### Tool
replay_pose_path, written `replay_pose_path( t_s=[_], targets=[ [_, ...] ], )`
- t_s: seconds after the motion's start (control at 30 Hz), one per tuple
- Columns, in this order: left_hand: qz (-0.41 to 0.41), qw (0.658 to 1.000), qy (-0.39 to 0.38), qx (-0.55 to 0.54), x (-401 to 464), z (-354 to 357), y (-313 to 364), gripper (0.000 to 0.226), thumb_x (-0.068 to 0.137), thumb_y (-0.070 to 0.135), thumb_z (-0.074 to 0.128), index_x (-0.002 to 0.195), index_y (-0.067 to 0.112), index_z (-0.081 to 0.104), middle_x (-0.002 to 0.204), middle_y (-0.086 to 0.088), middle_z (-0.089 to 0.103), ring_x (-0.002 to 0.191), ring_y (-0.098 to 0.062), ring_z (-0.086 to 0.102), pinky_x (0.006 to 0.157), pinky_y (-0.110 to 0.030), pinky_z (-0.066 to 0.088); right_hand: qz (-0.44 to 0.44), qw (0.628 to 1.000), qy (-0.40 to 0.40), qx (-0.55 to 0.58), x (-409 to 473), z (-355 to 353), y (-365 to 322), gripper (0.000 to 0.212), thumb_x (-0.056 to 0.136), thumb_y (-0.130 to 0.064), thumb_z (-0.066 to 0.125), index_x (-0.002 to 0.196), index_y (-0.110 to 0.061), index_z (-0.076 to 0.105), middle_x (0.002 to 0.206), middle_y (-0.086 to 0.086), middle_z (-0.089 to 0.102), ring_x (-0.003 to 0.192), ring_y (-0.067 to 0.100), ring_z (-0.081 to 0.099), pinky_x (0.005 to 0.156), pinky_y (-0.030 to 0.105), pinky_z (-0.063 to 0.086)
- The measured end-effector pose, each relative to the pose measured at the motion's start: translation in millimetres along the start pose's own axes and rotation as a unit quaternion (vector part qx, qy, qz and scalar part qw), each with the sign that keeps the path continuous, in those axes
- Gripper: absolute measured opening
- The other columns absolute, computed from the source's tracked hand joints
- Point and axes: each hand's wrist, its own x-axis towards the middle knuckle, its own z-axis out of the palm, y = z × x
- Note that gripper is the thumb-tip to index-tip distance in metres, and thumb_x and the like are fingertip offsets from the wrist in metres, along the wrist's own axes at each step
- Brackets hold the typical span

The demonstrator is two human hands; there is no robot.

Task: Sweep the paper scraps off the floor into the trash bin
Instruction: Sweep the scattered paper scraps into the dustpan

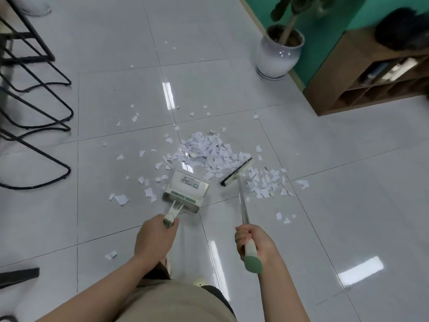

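Note:
A heap of white paper scraps lies on the grey tiled floor, with looser bits spread left, right and farther out. My left hand grips the handle of a cream-and-green dustpan, which rests on the floor with its mouth facing the heap. My right hand grips the pale handle of a small broom; the broom head sits on the floor at the heap's right edge, with scraps on both sides of it. No trash bin is in view.
Black metal chair legs stand along the left. A white pot with a plant stands at the back right by a green wall. A brown wooden shelf unit sits right of it. My legs and a shoe show below.

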Motion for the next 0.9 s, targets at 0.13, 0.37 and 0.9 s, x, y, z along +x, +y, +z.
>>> replay_pose_path(
  t_s=[0.13,0.37,0.9],
  targets=[
    [0.044,0.998,-0.045,0.023,33.0,13.1,28.0,0.044,0.097,0.043,0.061,0.065,0.014,0.052,0.059,-0.001,0.059,0.055,-0.022,0.055,0.049,-0.028,0.037,-0.027,0.998,0.035,0.038,-11.9,-10.6,-3.4,0.033,0.089,0.003,0.044,0.066,-0.018,0.035,0.045,-0.004,0.033,0.027,0.009,0.032,0.029,0.014,0.031],
    [0.105,0.985,-0.117,0.078,88.7,37.8,93.2,0.034,0.098,0.046,0.055,0.087,0.015,0.062,0.08,-0.006,0.067,0.076,-0.032,0.065,0.065,-0.036,0.054,-0.1,0.972,0.07,0.201,-32.0,-35.8,2.2,0.028,0.084,0.005,0.046,0.074,-0.019,0.035,0.05,-0.005,0.032,0.03,0.008,0.035,0.03,0.015,0.034],
    [0.079,0.978,-0.154,0.112,109.0,78.5,158.5,0.037,0.099,0.05,0.058,0.081,0.017,0.06,0.075,-0.001,0.064,0.07,-0.025,0.063,0.062,-0.032,0.05,-0.084,0.964,0.253,0.016,-3.3,-63.2,-75.0,0.02,0.088,0.002,0.043,0.073,-0.012,0.043,0.046,0.002,0.038,0.031,0.011,0.038,0.031,0.017,0.032]
  ],
)
